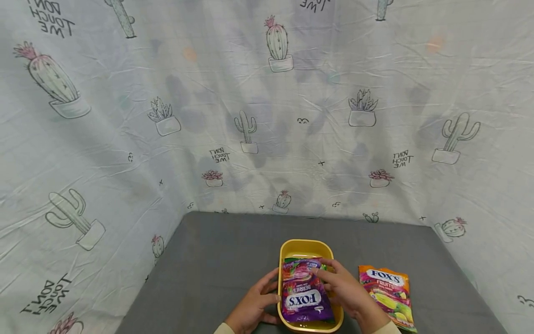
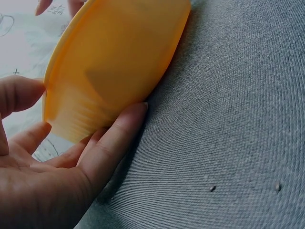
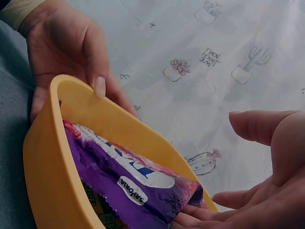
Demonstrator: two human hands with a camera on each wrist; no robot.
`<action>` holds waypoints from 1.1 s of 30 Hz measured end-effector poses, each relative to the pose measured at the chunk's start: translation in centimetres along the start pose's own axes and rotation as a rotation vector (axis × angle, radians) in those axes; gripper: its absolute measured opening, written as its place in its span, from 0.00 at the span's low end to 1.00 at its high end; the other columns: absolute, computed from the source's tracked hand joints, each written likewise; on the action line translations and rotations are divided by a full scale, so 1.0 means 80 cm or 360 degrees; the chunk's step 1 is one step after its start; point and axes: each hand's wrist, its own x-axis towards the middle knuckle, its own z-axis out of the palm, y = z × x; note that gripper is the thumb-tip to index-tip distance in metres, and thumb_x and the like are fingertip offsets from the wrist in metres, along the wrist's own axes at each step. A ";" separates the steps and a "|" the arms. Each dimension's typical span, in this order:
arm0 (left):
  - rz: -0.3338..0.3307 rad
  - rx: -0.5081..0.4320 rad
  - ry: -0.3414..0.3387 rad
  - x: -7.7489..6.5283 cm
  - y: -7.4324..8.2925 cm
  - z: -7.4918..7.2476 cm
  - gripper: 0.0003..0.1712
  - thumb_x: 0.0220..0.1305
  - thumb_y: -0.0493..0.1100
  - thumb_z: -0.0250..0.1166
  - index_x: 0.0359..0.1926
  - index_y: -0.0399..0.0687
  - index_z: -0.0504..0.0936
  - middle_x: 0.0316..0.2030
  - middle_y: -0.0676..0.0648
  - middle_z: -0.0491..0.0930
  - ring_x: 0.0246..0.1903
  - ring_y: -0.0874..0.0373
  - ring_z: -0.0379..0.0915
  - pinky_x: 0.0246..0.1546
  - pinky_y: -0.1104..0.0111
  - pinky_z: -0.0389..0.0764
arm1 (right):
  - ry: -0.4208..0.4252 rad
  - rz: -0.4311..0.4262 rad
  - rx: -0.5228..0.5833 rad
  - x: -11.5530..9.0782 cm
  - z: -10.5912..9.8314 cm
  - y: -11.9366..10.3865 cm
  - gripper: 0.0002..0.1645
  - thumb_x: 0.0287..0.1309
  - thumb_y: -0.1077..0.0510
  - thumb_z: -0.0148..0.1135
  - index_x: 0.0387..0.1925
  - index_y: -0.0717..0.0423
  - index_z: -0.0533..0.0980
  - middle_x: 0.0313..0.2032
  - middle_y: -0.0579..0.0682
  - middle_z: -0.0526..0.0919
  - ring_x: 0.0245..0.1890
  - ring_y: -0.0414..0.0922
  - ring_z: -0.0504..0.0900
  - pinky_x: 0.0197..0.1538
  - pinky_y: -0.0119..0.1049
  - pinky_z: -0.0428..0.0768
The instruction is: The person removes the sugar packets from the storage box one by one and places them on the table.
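Observation:
A yellow plastic container [image 1: 306,242] stands on the grey cloth in the head view. Inside lies a purple FOX'S Berries candy bag [image 1: 306,287], its lettering upside down, on top of another, mostly covered packet [image 3: 90,198]. My left hand [image 1: 254,299] holds the container's left wall, fingers spread along the outside and one tip at the rim. Over the right rim reaches my right hand [image 1: 344,290]; its fingertips touch the purple bag's edge and its thumb is raised away in the right wrist view. An orange FOX'S Fruits candy bag [image 1: 388,297] lies flat right of the right hand.
Grey cloth [image 1: 225,250] covers the table. A white curtain [image 1: 308,93] printed with cacti hangs behind it and along both sides. The orange bag lies close beside the right forearm.

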 end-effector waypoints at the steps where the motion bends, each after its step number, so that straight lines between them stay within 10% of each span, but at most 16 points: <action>1: 0.0000 0.0001 0.0001 0.000 0.000 0.000 0.38 0.62 0.37 0.60 0.72 0.58 0.60 0.64 0.39 0.64 0.48 0.43 0.74 0.29 0.42 0.78 | -0.0007 -0.0001 -0.0001 0.001 -0.001 0.000 0.53 0.61 0.37 0.58 0.71 0.61 0.42 0.56 0.67 0.68 0.45 0.57 0.79 0.43 0.55 0.79; 33: 0.0022 -0.0040 -0.0033 0.004 -0.004 -0.002 0.38 0.62 0.36 0.59 0.72 0.59 0.60 0.64 0.39 0.64 0.48 0.42 0.73 0.30 0.41 0.78 | -0.0037 -0.0113 -0.0033 0.021 -0.001 0.021 0.47 0.59 0.69 0.57 0.72 0.61 0.42 0.49 0.64 0.76 0.41 0.58 0.81 0.40 0.53 0.80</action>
